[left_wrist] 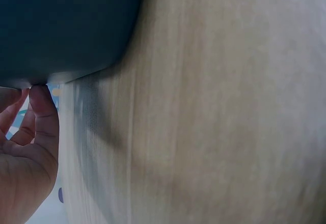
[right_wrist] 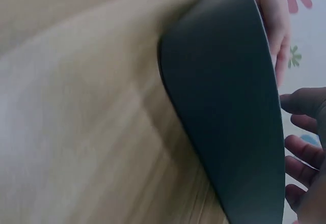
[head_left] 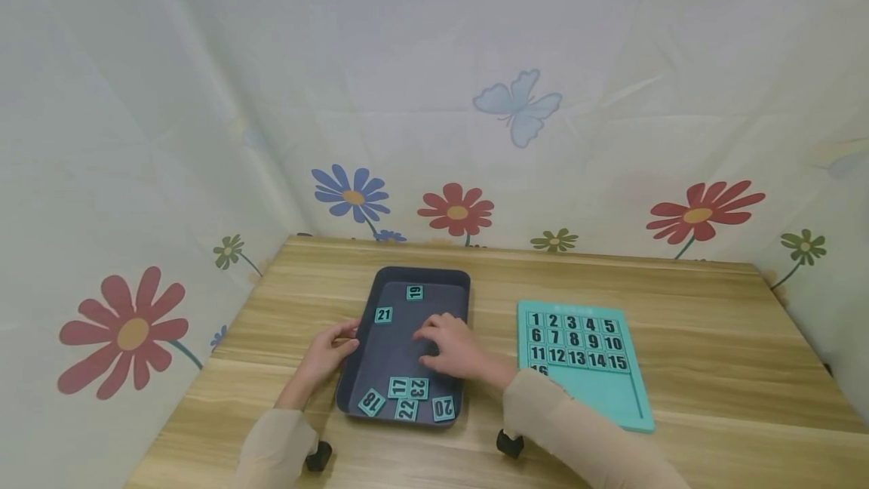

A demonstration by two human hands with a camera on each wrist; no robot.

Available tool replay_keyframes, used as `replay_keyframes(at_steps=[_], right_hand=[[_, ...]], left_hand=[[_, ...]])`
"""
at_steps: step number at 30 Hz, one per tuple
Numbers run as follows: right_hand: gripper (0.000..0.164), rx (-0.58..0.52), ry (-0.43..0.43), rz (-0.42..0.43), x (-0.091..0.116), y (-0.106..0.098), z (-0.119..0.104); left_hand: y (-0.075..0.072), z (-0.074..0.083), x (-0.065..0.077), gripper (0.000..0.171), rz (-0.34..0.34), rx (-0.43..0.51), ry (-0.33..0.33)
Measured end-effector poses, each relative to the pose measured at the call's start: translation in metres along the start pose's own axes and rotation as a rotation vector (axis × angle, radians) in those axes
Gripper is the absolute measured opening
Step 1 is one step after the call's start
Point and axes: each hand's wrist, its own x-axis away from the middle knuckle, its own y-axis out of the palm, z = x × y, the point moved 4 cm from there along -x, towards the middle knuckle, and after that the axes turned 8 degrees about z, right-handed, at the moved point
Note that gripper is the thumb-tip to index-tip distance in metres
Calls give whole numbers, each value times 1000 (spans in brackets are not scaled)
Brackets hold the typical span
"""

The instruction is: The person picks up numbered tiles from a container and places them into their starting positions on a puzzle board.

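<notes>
A dark tray (head_left: 400, 345) lies on the table, its wall (left_wrist: 66, 25) close up in the left wrist view. At its left rim my left hand (head_left: 327, 357) holds the edge with thumb and fingertips. Over the tray hovers my right hand (head_left: 449, 345), fingers loosely bent and nothing seen between them. Inside, number tile 19 (head_left: 415, 292) and tile 21 (head_left: 383, 315) lie toward the far end. Near the front are tile 17 (head_left: 398, 387), tile 23 (head_left: 418, 389), tile 22 (head_left: 406, 410), tile 18 (head_left: 371, 402) and tile 20 (head_left: 443, 408).
To the right sits a turquoise number board (head_left: 604, 395), its upper rows filled with tiles 1 to 15. Tile 16 (head_left: 539, 370) is partly covered by the right sleeve (head_left: 577, 425). A flower-printed curtain (head_left: 577, 172) hangs behind the wooden table (head_left: 733, 368).
</notes>
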Motion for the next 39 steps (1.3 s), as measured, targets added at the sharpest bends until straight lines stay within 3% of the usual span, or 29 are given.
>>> replay_keyframes(at_steps=[9,20,24,32,39], right_hand=[[42,5,-61,-206,0,25,-21],[37,5,-93,-274,-1,42,-28],[34,8,-65,-271,-2,44,-30],[32,64,-22,-178,-4,48,-34],[31,73,-54,-155,-2,53,-36]], left_hand=[[0,0,0,39,-8,6,2],[0,2,1,40,-10,6,-16],[0,1,0,40,-9,2,-14],[0,0,1,40,-14,17,4],[1,-1,1,40,-19,35,-8]])
